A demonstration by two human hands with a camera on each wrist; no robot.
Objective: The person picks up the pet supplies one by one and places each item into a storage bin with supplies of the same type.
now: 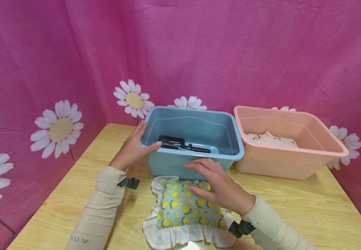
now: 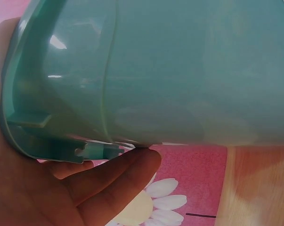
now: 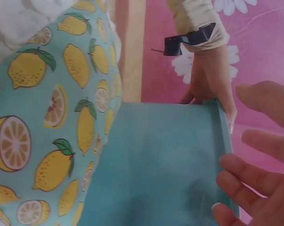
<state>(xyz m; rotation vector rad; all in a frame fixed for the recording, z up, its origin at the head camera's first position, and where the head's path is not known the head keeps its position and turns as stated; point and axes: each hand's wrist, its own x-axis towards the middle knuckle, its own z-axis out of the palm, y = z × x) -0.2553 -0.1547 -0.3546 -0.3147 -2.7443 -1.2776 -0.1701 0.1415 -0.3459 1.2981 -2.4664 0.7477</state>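
Observation:
My left hand (image 1: 133,146) grips the left end of a blue plastic bin (image 1: 180,165), its thumb over the rim at the front corner. In the left wrist view its fingers (image 2: 120,183) lie against the outside of the wall. My right hand (image 1: 219,184) hovers over a small cushion (image 1: 183,208), holding nothing, with its fingers spread loosely. The cushion has a lemon print and a white ruffled edge, and lies flat before the bin. Inside the bin are black plastic pieces (image 1: 196,149) that look like hangers, partly hidden by the front wall.
A pink bin (image 1: 271,163) stands right of the blue one, nearly touching it. White printed cloth (image 1: 271,139) lies inside. Both bins are at the back of a wooden table (image 1: 293,205), before a pink curtain (image 1: 193,52) with daisies.

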